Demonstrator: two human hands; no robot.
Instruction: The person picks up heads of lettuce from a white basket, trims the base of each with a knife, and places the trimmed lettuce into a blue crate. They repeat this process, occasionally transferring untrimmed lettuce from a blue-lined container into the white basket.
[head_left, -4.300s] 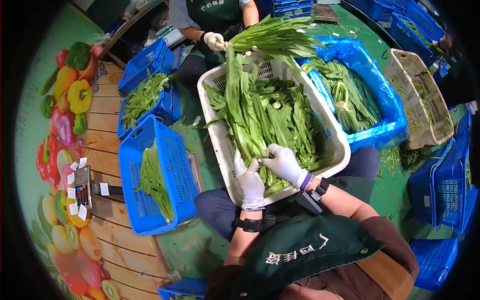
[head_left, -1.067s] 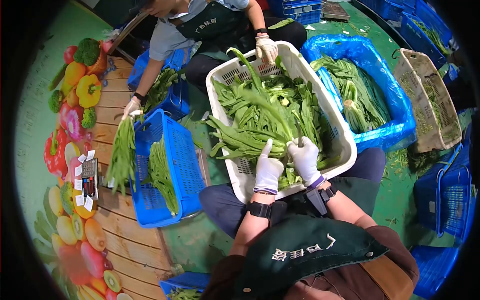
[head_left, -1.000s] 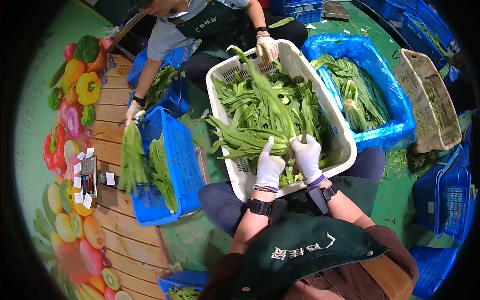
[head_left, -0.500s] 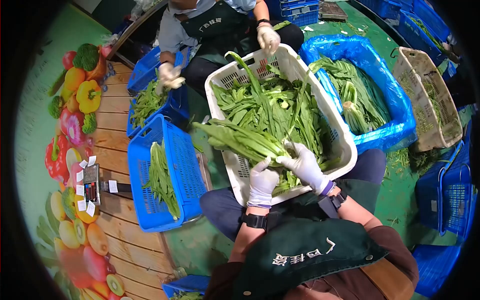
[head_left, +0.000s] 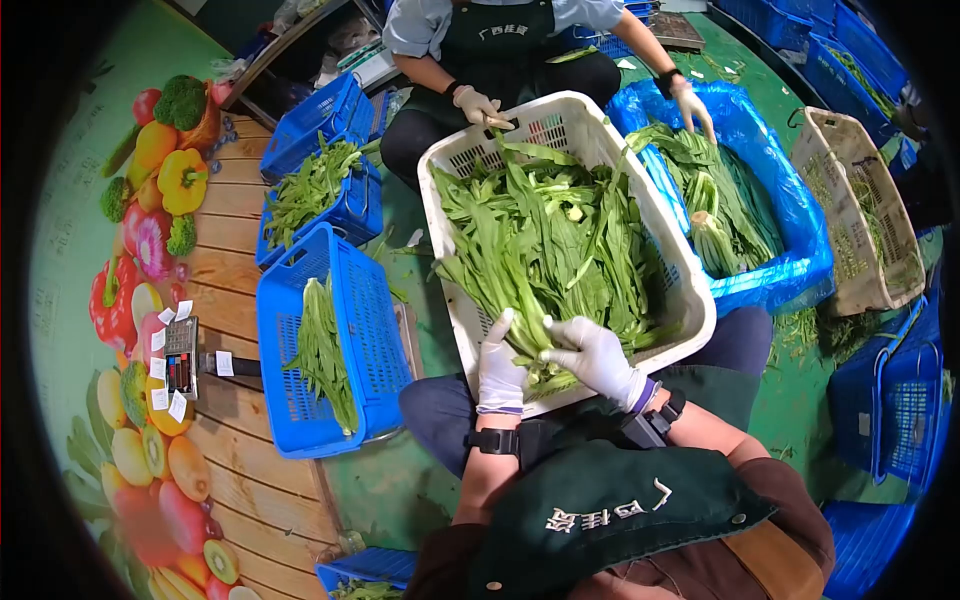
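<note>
A bunch of long-leaved greens (head_left: 505, 282) lies slanted over the near left part of the white crate (head_left: 690, 290), leaves pointing away from me. My left hand (head_left: 502, 372), in a white glove, is closed around its lower left side, thumb up along the stalks. From the right, my gloved right hand (head_left: 598, 365) grips near the stem ends with thumb and fingertips; part of that grip is hidden. More loose leafy greens (head_left: 590, 250) fill the crate beneath, which rests at my lap.
A co-worker's hand (head_left: 692, 108) reaches into the crate lined with blue plastic (head_left: 805, 225), which holds greens; their other hand (head_left: 478, 105) is at the white crate's far rim. Blue baskets (head_left: 375, 350) with greens stand left, beside a small scale (head_left: 182, 365). A beige crate (head_left: 905, 250) stands right.
The bunch has swung from pointing left to pointing away, lower over the crate, and my hands have moved slightly apart. The co-worker's hands have shifted right, one into the blue-lined crate.
</note>
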